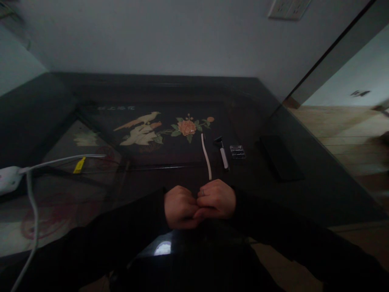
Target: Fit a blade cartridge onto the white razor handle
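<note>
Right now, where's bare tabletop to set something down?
Free: tabletop right of the black slab, to the edge; also between the cord tip and white strip. Crowded: white strip, razor and clear case sit close together beyond the left hand and right hand; power strip, far left.

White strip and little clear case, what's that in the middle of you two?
In the head view, what looks like a razor, pale-handled with a dark head, lies between the white strip and the clear case.
</note>
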Tool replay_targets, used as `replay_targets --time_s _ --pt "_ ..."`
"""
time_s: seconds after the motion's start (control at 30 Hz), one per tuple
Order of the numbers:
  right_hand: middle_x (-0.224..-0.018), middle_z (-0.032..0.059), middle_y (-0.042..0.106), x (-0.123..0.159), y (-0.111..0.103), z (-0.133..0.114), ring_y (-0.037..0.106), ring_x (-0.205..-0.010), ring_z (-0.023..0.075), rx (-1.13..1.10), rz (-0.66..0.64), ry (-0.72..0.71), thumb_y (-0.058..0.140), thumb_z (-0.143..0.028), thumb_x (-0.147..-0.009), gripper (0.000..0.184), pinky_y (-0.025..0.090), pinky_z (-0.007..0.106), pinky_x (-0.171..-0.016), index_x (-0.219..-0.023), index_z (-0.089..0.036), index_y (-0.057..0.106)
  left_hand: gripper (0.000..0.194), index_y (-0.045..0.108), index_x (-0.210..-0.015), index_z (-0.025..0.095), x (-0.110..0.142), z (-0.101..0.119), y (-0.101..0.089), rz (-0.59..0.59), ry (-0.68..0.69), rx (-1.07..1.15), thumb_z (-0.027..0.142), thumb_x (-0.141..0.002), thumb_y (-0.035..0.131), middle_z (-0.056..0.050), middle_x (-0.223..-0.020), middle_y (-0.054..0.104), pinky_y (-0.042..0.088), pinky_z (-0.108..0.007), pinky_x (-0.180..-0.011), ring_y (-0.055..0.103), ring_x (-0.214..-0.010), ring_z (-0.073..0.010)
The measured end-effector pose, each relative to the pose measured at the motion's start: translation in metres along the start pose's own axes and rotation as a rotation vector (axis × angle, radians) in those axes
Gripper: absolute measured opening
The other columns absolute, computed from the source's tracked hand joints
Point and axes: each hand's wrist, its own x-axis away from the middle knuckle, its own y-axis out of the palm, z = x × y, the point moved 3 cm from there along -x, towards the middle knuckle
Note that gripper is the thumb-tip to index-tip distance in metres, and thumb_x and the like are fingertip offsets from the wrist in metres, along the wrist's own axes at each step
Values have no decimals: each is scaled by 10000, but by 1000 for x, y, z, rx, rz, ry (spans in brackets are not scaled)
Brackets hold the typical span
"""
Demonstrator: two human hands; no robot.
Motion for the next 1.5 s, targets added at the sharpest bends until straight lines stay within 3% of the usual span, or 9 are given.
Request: replay_targets --time_s 0.73,1.0,1.3,1.5 --pt "-566 25 570 0 0 0 488 -547 122 6 -28 -6 172 -523 -984 640 258 285 -529 -651 -171 591 376 529 -584 203 -1 0 -3 11 0 23 274 -929 398 4 -468 566 298 -318 -459 514 -427 -121" --pt "-564 24 575 0 -3 -1 489 -542 122 10 36 -5 199 -500 -990 621 275 284 -536 -628 -171 582 361 524 -605 201 -1 -1 -2 16 4 -3 272 -932 391 3 -473 554 295 -324 -467 507 -433 -127" --pt "-546 12 529 -2 -17 6 455 -537 123 39 185 124 259 -444 -996 556 282 270 -539 -589 -176 525 289 566 -665 175 -11 -6 -14 169 -106 -106 237 -911 429 -10 -571 580 339 -300 -539 516 -528 -127" --pt "-580 20 531 1 -32 25 494 -581 132 74 281 364 296 -407 -995 499 327 255 -590 -616 -175 524 221 622 -825 166 -14 -22 -20 185 -251 -179 230 -916 432 -27 -722 640 412 -342 -798 572 -701 -147"
